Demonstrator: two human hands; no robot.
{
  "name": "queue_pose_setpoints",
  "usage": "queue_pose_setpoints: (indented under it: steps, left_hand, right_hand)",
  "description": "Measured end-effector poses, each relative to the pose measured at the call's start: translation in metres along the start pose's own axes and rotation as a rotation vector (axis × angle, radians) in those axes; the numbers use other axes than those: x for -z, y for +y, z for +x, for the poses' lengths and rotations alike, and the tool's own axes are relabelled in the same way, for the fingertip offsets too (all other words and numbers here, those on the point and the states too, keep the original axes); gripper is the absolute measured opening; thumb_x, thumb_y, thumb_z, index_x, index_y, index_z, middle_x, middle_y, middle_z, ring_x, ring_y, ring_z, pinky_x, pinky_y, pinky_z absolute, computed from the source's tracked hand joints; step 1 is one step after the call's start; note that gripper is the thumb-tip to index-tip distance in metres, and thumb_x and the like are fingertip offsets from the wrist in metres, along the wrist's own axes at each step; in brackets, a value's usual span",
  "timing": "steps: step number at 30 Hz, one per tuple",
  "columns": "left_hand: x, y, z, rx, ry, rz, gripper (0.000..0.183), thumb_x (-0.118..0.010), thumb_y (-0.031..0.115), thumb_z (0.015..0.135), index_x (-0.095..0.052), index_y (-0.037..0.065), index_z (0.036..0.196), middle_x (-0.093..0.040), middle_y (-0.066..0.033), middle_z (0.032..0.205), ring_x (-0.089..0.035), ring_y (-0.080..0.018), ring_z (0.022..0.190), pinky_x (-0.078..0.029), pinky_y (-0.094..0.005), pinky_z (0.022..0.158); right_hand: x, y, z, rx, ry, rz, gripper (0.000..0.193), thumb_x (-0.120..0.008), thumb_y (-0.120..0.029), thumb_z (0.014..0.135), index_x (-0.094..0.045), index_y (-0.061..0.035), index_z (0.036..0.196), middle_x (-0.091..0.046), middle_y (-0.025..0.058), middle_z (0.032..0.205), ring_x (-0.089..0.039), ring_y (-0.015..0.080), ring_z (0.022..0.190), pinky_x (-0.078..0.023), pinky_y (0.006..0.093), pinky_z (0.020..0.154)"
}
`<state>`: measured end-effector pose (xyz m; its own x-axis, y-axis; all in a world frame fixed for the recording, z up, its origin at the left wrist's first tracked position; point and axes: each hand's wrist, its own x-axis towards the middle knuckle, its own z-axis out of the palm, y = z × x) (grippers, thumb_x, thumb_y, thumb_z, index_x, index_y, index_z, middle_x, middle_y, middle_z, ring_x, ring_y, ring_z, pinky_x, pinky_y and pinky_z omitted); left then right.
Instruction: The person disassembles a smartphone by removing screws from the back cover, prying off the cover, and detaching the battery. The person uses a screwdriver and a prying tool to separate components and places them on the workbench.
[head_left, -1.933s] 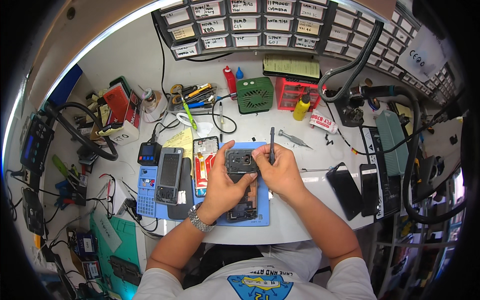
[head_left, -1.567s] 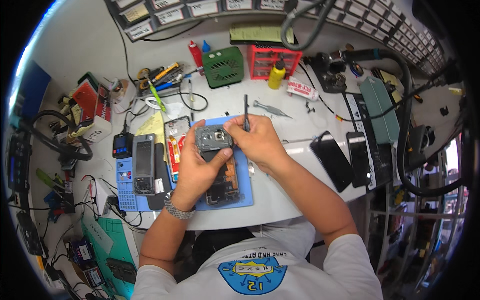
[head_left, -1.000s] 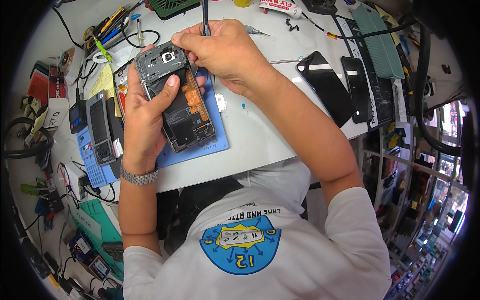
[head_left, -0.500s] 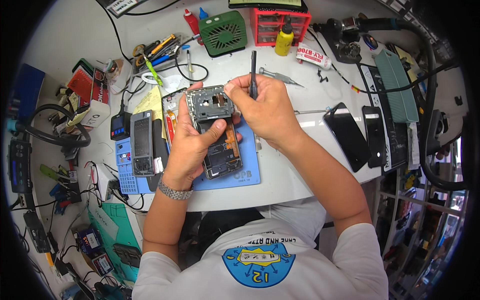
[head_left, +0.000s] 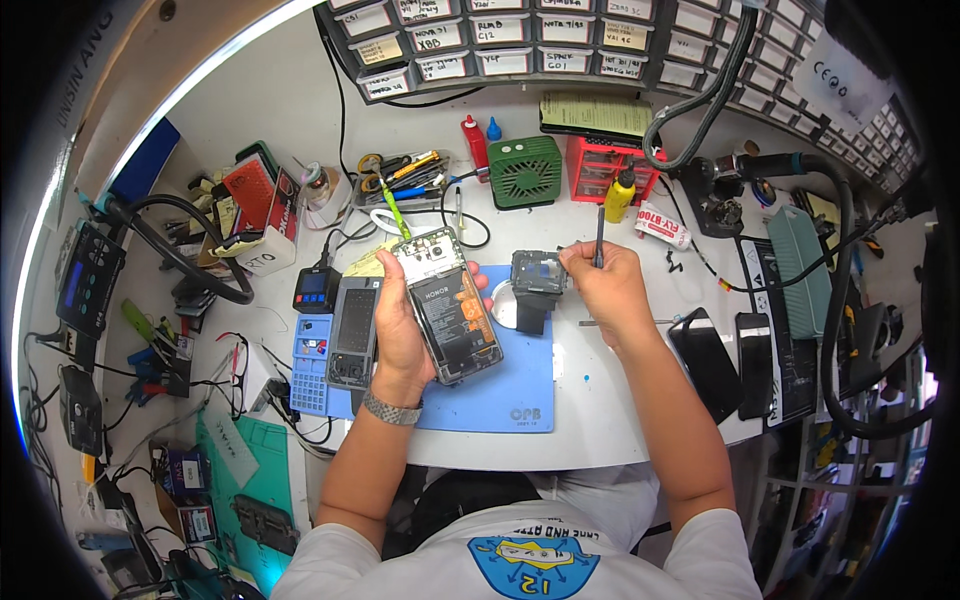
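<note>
My left fingers are clamped around an opened phone, thumb along one edge and fingertips showing at the other. My right fingers pinch the upper corner of a dark grey cover piece, and a slim dark tool stands up from the same hand. Under both hands a blue mat lies on the white surface. Towards the back stand a green vented box, a red drawer unit and a yellow bottle, with a white tube lying near the bottle; two dark phones rest side by side to my right. Labelled drawers line the wall beyond. The phone I hold is above the mat, its top leaning left: pale, bare metal and a round camera at the upper end, a black battery below, an orange ribbon down the right side. The cover piece is just beside it, apart from it, a black flap hanging from its lower edge.
</note>
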<state>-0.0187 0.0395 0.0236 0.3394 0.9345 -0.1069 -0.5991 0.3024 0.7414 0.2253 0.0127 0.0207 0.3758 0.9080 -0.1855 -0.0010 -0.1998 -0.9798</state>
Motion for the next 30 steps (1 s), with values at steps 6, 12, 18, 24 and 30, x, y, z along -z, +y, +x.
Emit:
queue_pose_setpoints:
  steps: [6, 12, 18, 24, 30]
  left_hand:
    - [0.004, 0.005, -0.001, -0.053, -0.116, -0.089, 0.09, -0.022, 0.074, 0.111, -0.056, -0.003, 0.144, -0.071, -0.0289, 0.126, -0.076, -0.0388, 0.109, -0.065, -0.0552, 0.091]
    - [0.003, -0.001, -0.008, 0.089, -0.192, -0.183, 0.075, -0.026, 0.055, 0.115, -0.05, -0.005, 0.152, -0.067, -0.0309, 0.137, -0.07, -0.0422, 0.123, -0.059, -0.0581, 0.104]
    - [-0.007, -0.012, -0.014, 0.161, -0.202, -0.137, 0.052, -0.034, 0.034, 0.118, -0.05, 0.0, 0.154, -0.066, -0.0191, 0.143, -0.068, -0.0289, 0.128, -0.056, -0.0479, 0.11]
    - [-0.014, -0.018, -0.019, 0.167, -0.267, -0.095, 0.044, -0.039, 0.036, 0.119, -0.049, 0.008, 0.151, -0.066, -0.0105, 0.131, -0.069, -0.0203, 0.116, -0.059, -0.0385, 0.1]
    - [-0.021, -0.019, -0.022, 0.158, -0.256, -0.025, 0.046, -0.038, 0.039, 0.12, -0.045, 0.008, 0.153, -0.066, -0.0093, 0.128, -0.07, -0.018, 0.11, -0.06, -0.0355, 0.092]
  right_hand:
    - [-0.021, 0.01, -0.011, 0.086, -0.041, -0.288, 0.018, -0.076, -0.013, 0.099, -0.076, 0.0041, 0.1, -0.073, 0.0071, 0.081, -0.064, 0.013, 0.071, -0.052, 0.0317, 0.067]
    - [-0.02, -0.004, -0.024, 0.371, 0.024, -0.433, 0.017, -0.076, -0.013, 0.098, -0.074, 0.0021, 0.106, -0.071, 0.0183, 0.108, -0.068, 0.0256, 0.083, -0.058, 0.0376, 0.078]
    - [-0.032, 0.007, -0.031, 0.897, -0.101, -0.284, 0.019, -0.081, -0.008, 0.092, -0.074, -0.0039, 0.11, -0.037, 0.0281, 0.158, -0.058, 0.0304, 0.111, -0.059, 0.041, 0.09]
    - [-0.03, 0.009, -0.033, 0.905, -0.098, -0.377, 0.019, -0.084, -0.005, 0.088, -0.077, -0.005, 0.106, -0.025, 0.0269, 0.171, -0.052, 0.031, 0.117, -0.052, 0.0425, 0.1]
    - [-0.03, 0.005, -0.035, 0.887, -0.109, -0.37, 0.016, -0.081, -0.005, 0.086, -0.074, -0.0054, 0.101, -0.022, 0.0319, 0.171, -0.051, 0.0371, 0.117, -0.046, 0.05, 0.108]
